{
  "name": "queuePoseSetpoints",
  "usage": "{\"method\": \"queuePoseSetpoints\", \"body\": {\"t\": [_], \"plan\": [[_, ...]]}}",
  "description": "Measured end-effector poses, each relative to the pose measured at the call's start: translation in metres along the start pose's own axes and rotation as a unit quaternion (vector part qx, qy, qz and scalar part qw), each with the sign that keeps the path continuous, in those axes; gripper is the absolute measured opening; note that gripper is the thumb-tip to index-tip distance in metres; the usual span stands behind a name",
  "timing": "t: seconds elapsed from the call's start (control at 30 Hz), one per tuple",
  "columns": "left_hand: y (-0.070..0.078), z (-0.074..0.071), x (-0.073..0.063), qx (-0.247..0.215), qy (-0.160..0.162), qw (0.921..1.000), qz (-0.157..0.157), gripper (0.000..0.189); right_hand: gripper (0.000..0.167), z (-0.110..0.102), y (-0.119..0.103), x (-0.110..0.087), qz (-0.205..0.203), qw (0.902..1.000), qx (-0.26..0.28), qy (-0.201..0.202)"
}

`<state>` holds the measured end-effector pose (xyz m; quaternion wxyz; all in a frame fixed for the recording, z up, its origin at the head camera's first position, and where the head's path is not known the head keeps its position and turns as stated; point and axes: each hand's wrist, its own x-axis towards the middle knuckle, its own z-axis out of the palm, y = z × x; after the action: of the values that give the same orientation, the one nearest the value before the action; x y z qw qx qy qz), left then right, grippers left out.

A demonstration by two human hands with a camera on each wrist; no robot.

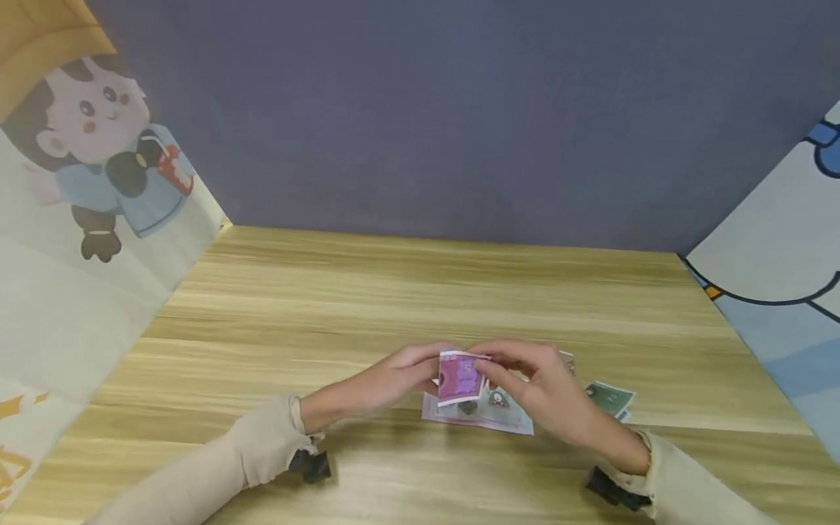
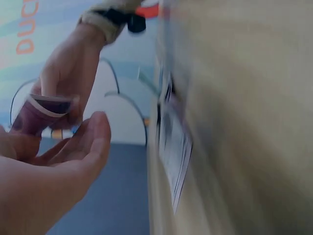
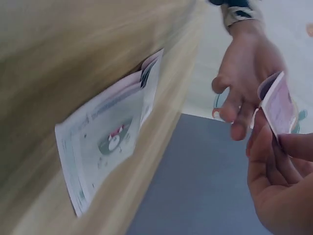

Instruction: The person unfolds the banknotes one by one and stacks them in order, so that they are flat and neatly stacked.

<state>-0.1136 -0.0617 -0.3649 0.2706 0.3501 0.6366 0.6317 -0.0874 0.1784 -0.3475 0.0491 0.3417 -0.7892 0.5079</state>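
Note:
A small folded purple play banknote [image 1: 460, 379] is held up above the table. My right hand [image 1: 547, 390] pinches its right side between thumb and fingers, seen closely in the right wrist view [image 3: 281, 105]. At its left edge is my left hand [image 1: 394, 375], with fingers loosely extended and partly hidden behind the note. In the right wrist view those left fingers [image 3: 232, 110] show spread and loosely bent. Under both hands a larger pale banknote with a cartoon figure [image 3: 102, 139] lies on top of other notes on the table.
A green note [image 1: 610, 399] lies right of my right hand, with a bluish edge under it. Part of a brownish note [image 1: 567, 361] shows behind that hand. The wooden table [image 1: 328, 292] meets a dark blue wall [image 1: 420, 131] and cartoon-printed side panels [image 1: 98, 168].

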Motion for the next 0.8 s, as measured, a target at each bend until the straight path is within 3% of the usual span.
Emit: {"method": "queuePoseSetpoints", "body": {"t": [0.1, 0.2, 0.33, 0.47, 0.57, 0.7, 0.8], "plan": [[-0.002, 0.009, -0.002, -0.022, -0.001, 0.9998, 0.005, 0.043, 0.026, 0.006, -0.001, -0.001, -0.069, 0.9947, -0.076, 0.006], [-0.002, 0.014, -0.003, -0.033, -0.001, 0.9994, 0.006, 0.043, 0.033, 0.009, -0.003, -0.002, -0.131, 0.9797, -0.15, 0.022], [-0.002, 0.015, -0.004, -0.033, 0.013, 0.9993, -0.006, 0.042, 0.043, 0.012, -0.006, -0.004, -0.16, 0.9652, -0.203, 0.04], [0.0, 0.016, -0.004, -0.036, 0.029, 0.9989, -0.011, 0.041, 0.047, 0.012, -0.005, -0.006, -0.151, 0.969, -0.189, 0.052], [0.0, 0.017, -0.004, -0.044, 0.032, 0.9985, -0.013, 0.041, 0.036, 0.012, -0.003, -0.006, -0.13, 0.9764, -0.163, 0.057], [0.0, 0.017, -0.005, -0.07, 0.012, 0.9974, -0.009, 0.049, 0.011, 0.011, -0.002, -0.005, -0.08, 0.9822, -0.161, 0.056], [0.0, 0.014, -0.006, -0.086, -0.01, 0.9962, -0.007, 0.055, 0.005, 0.009, -0.001, -0.004, -0.044, 0.9836, -0.166, 0.056]]}}
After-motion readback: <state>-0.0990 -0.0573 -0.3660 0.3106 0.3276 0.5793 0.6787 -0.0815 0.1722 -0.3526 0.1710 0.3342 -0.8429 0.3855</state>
